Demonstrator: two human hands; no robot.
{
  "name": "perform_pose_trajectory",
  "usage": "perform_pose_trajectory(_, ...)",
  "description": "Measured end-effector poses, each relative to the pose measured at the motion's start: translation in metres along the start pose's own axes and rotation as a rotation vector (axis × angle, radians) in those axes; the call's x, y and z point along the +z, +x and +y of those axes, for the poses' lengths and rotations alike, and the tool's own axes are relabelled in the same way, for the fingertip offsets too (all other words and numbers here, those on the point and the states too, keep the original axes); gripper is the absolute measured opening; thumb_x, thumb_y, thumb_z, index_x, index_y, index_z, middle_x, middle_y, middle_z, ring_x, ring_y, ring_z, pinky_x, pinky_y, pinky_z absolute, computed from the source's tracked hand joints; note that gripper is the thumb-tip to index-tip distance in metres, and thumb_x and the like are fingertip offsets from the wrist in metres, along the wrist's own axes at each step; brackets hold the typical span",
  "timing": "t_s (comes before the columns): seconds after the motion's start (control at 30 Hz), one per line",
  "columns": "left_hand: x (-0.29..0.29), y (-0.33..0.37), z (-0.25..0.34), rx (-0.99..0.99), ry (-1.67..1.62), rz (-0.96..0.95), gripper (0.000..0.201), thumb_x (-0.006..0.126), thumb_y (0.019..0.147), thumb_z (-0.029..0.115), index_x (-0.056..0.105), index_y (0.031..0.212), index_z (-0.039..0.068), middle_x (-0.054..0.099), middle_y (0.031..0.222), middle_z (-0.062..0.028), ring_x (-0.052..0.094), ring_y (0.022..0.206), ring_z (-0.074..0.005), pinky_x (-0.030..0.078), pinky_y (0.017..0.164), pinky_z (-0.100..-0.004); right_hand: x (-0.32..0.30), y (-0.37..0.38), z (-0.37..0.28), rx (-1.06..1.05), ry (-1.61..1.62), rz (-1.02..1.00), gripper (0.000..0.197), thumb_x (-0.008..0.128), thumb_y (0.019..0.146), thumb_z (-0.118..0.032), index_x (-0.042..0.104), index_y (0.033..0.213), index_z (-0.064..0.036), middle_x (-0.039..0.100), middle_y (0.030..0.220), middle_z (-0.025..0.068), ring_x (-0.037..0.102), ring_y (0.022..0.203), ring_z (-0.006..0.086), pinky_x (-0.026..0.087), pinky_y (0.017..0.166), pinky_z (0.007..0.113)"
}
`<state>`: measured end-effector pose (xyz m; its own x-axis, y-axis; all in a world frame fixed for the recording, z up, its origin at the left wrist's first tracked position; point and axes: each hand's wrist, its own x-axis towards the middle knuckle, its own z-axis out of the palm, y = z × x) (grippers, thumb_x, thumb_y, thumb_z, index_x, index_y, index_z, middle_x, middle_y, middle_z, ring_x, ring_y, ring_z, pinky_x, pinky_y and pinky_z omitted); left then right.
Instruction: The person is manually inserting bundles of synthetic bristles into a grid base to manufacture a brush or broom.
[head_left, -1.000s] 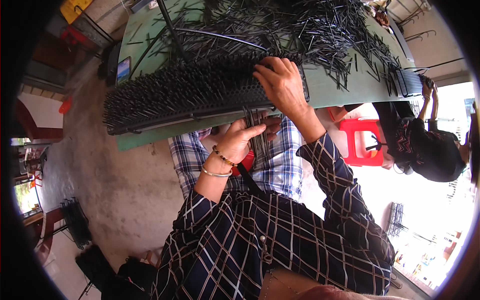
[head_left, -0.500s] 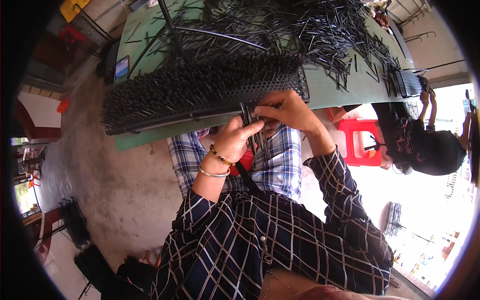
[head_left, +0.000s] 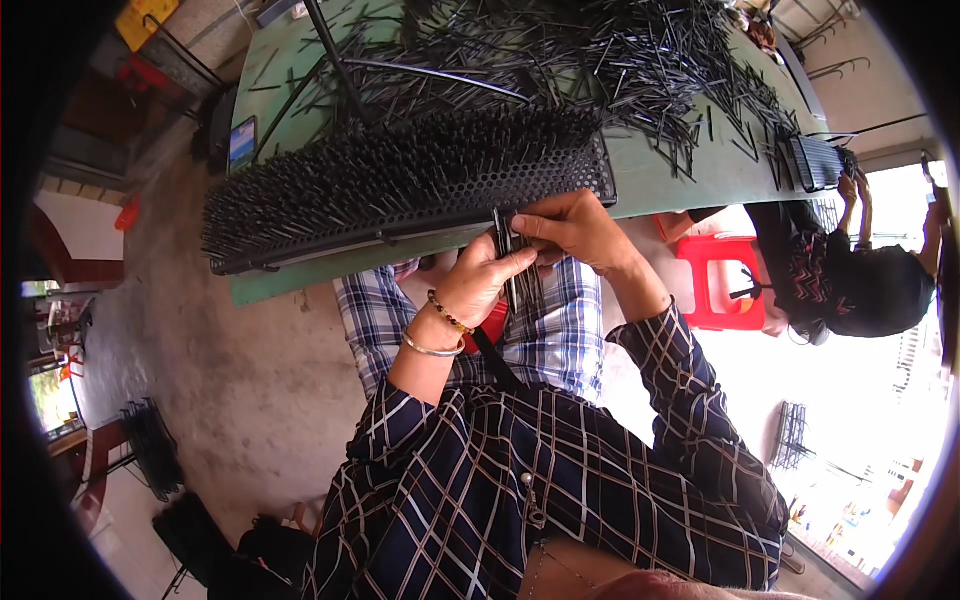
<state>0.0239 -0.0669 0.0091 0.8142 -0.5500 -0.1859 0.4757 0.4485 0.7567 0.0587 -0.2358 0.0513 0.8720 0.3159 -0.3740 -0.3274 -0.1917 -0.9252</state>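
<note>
My left hand (head_left: pixel 474 280) is closed round a small bundle of thin black sticks (head_left: pixel 515 285), its thumb lying across them. At the bundle's upper end, my right hand (head_left: pixel 572 232) pinches the sticks between thumb and fingers; I cannot tell how many it grips. Just beyond both hands, a long black perforated rack (head_left: pixel 500 190) lies along the table's near edge. Black sticks (head_left: pixel 370 170) stand upright in most of its holes, packed close together. Along the near side and at the right end, bare holes show.
On the green table (head_left: pixel 735 170), a large heap of loose black sticks (head_left: pixel 660 60) spreads behind the rack. A phone (head_left: pixel 242 145) lies at the left edge. At right, a co-worker (head_left: pixel 850 270) handles another black rack (head_left: pixel 815 163) near a red stool (head_left: pixel 716 283).
My right hand has shifted slightly down and nearer along the bundle. My left hand has moved a little right, and the sticks stand more upright in the picture.
</note>
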Motion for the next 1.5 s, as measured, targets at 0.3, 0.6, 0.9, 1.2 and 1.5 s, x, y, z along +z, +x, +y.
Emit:
perform_pose_trajectory(0.3,-0.002,0.001,-0.004,-0.050,-0.286,0.122,0.028,0.049,0.092,0.006,0.052,0.119,-0.001,0.061,0.112,-0.0174,0.061,0.103,-0.0280,0.050,0.090,-0.0406,-0.021,0.023,-0.027,-0.497,-0.189,0.451,0.023,0.067,0.087,-0.014,0.066,0.103,0.0031,0.070,0.088,0.0065,0.063,0.081,0.0084,0.050,0.073,0.022)
perform_pose_trajectory(0.6,-0.019,-0.001,-0.019,-0.118,-0.371,-0.021,0.032,0.043,0.088,-0.002,0.054,0.117,-0.006,0.059,0.115,-0.0186,0.059,0.105,-0.0254,0.047,0.096,-0.0377,-0.027,0.061,-0.006,-0.681,-0.222,0.487,0.020,0.066,0.088,-0.013,0.066,0.103,0.0003,0.070,0.091,0.0056,0.063,0.087,0.0088,0.049,0.079,0.023)
perform_pose_trajectory(0.9,-0.016,-0.006,-0.018,-0.171,-0.350,0.011,0.029,0.045,0.093,0.003,0.053,0.119,-0.003,0.057,0.120,-0.0167,0.056,0.112,-0.0268,0.046,0.099,-0.0442,-0.032,0.067,0.000,-0.719,-0.265,0.482,0.019,0.064,0.089,-0.012,0.065,0.103,0.0006,0.070,0.092,0.0062,0.064,0.088,0.0101,0.050,0.080,0.023)
perform_pose_trajectory(1.2,-0.017,-0.007,-0.018,-0.209,-0.386,-0.034,0.029,0.046,0.094,0.006,0.052,0.121,-0.002,0.057,0.120,-0.0161,0.056,0.112,-0.0274,0.048,0.094,-0.0436,-0.029,0.061,-0.001,-0.741,-0.355,0.460,0.019,0.065,0.088,-0.012,0.065,0.102,0.0006,0.071,0.092,0.0066,0.064,0.087,0.0103,0.050,0.079,0.024)
perform_pose_trajectory(1.5,-0.015,-0.010,-0.014,-0.187,-0.353,-0.011,0.029,0.046,0.094,0.007,0.053,0.120,-0.003,0.057,0.119,-0.0160,0.057,0.110,-0.0267,0.049,0.092,-0.0413,-0.024,0.059,0.002,-0.711,-0.377,0.523,0.019,0.065,0.087,-0.010,0.065,0.103,0.0003,0.071,0.092,0.0066,0.065,0.088,0.0100,0.050,0.078,0.024)
